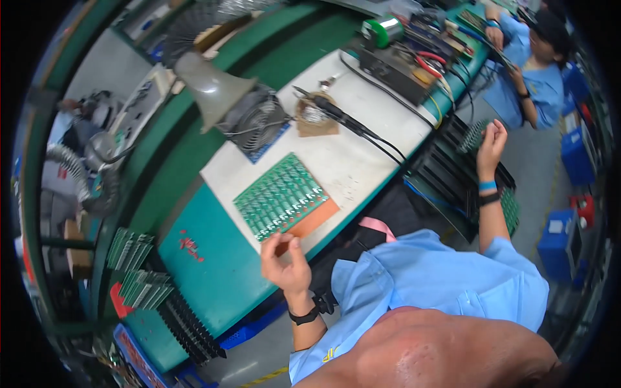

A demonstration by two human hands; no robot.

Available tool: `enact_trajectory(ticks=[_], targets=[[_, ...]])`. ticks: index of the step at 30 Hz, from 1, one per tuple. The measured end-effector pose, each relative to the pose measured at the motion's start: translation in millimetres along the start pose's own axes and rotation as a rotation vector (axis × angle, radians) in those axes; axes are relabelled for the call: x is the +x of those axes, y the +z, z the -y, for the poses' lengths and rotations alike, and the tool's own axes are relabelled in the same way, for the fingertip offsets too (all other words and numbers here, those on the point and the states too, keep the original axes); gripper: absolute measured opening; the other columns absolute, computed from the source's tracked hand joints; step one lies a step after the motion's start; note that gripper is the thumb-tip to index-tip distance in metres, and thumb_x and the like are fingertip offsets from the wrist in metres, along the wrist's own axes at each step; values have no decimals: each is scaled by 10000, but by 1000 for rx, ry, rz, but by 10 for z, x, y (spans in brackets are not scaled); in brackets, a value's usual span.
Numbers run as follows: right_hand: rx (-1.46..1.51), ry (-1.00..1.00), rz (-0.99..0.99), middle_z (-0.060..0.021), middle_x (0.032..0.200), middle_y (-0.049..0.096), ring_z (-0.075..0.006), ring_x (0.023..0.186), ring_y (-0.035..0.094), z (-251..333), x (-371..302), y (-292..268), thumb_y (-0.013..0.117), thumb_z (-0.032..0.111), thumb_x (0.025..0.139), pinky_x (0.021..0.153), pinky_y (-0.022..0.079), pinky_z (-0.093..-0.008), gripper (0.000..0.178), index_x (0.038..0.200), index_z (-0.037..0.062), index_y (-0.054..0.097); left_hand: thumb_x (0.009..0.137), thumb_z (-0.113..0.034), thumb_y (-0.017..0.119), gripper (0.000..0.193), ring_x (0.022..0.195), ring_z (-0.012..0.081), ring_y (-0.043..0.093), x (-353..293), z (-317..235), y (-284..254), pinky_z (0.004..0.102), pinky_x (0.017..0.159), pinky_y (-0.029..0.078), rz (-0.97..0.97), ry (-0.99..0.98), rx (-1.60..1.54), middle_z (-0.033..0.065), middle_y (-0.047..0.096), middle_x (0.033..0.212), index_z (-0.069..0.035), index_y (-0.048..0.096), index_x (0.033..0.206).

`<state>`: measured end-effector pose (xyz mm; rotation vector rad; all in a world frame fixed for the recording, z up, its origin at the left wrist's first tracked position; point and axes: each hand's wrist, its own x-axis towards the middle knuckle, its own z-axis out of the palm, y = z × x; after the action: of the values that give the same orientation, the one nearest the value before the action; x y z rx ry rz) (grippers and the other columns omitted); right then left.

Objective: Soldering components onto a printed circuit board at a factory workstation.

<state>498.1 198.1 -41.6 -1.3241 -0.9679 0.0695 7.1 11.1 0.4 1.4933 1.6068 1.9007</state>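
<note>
My left hand (284, 262) rests at the near edge of the white mat, fingers apart, its fingertips at the near corner of an orange tray (317, 216). A panel of several green circuit boards (279, 195) lies on that tray. My right hand (491, 141) is stretched out to the right over a black slotted rack (446, 174) beside the bench. It grips a small green circuit board (473, 136) at the rack's top. Both wrists wear bands.
A soldering iron (339, 113) with a black cable lies across the white mat (362, 155). A small fan (255, 119) and a grey funnel hood (210, 87) stand behind. Racks of green boards (139, 271) sit at the left. A co-worker in blue (537, 77) works at the far right by blue bins (556, 236).
</note>
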Motion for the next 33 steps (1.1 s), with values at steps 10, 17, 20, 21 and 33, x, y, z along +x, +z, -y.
enact_trajectory(ticks=[10,17,20,21,33], targets=[[621,-411,1020,-90,859,639,-134,688,576,1805,-1200,904,564,305,1045,624,486,-269,326,1162,3,594,1047,-429,483,388,869,180,523,1275,-1158,-217,325,735,453,234,314,-31,79,500,1008,-49,525,977],[704,-175,1006,-91,815,668,-131,667,618,1720,-1429,1310,665,182,965,600,499,-259,227,1075,-14,631,1072,-339,508,374,834,189,650,3697,-1979,334,318,707,546,827,-284,-837,99,667,959,15,590,1157],[547,-260,974,-78,784,661,-120,646,614,1676,-1452,1308,695,115,923,582,495,-252,193,1055,-14,639,1026,-480,558,471,656,147,659,4387,-2049,921,248,500,531,301,-417,-553,90,699,896,-13,614,1053],[581,-277,990,-74,778,659,-117,631,609,1715,-1474,1306,699,92,911,569,489,-250,177,1042,-13,643,1026,-480,558,471,656,147,659,4574,-2020,1001,248,500,531,292,-417,-547,90,699,896,-13,614,1053],[711,-388,1035,-77,725,635,-129,561,592,1738,-1449,1343,729,26,854,502,458,-248,164,991,-11,647,1077,-341,455,397,781,233,744,5650,-1805,1289,312,619,629,238,-353,-639,155,733,1051,33,589,1062]])
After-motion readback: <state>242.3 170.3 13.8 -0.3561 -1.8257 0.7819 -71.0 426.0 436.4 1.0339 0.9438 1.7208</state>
